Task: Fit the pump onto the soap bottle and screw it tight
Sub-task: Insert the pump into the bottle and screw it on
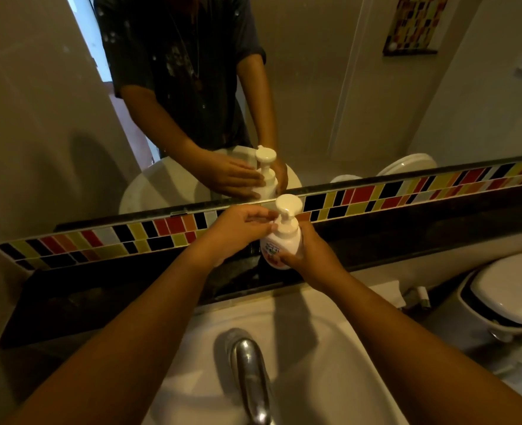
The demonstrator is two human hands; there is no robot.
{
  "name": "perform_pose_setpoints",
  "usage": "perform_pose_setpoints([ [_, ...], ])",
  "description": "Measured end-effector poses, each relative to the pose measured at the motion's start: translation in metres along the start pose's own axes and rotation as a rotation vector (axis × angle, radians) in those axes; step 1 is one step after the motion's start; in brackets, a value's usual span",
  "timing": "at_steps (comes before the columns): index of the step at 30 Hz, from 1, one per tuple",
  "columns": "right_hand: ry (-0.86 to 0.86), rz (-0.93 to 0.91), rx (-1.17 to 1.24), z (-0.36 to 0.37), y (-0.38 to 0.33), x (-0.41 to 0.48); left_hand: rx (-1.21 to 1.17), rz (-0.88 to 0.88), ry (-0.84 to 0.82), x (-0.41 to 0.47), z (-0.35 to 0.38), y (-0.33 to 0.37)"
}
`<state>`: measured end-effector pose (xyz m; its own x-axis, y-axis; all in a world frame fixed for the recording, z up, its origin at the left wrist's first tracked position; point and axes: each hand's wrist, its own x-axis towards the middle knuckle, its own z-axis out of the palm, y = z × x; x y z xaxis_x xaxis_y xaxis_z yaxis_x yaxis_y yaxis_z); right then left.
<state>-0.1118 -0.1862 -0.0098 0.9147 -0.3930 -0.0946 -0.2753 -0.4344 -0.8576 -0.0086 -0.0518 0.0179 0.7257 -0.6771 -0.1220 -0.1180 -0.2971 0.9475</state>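
Soap bottle (279,248), one: white, printed label, upright on the dark surface (149,289) behind the sink (330,338), just below the mirror (315,87). Pump (288,211), one: white, broad round head, already seated on the bottle neck, collar over the shoulder.

Right hand (310,256): fingers wrapped around the lower body of the bottle, steadying it. Left hand (241,228): fingers curled in at the pump collar, touching it; whether they pinch it firmly cannot be told.

Step in hand, as judged: tightening the collar. To do well: keep the bottle vertical and pinned by the right hand, turn only the collar with the left, keep the pump square to the neck so the thread does not cross, stop at firm resistance.

Other items, counted: tap (249,372), one, chrome, over the sink. Toilet (511,299), one, at the right edge. Tile strip (407,191), one, multicoloured, under the mirror. Reflections repeat the bottle and hands; not counted.
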Motion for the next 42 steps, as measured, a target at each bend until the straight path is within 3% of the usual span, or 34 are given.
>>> perform_pose_setpoints([
  [7, -0.009, -0.024, -0.028, -0.002, 0.0, 0.001, 0.135, -0.012, 0.077, 0.014, 0.031, 0.006],
  [16, -0.055, -0.033, 0.012, -0.005, 0.004, 0.001, 0.103, 0.021, 0.003, 0.006, 0.009, 0.004],
  [23, -0.052, -0.026, 0.044, -0.004, 0.003, 0.003, 0.152, 0.007, 0.177, 0.01, 0.036, 0.003],
  [36, -0.193, -0.035, -0.019, -0.022, 0.007, 0.013, 0.33, 0.029, -0.047, 0.018, 0.016, 0.008],
  [42, -0.042, -0.022, 0.112, -0.009, 0.01, 0.006, 0.149, 0.011, 0.189, 0.01, 0.043, -0.004],
])
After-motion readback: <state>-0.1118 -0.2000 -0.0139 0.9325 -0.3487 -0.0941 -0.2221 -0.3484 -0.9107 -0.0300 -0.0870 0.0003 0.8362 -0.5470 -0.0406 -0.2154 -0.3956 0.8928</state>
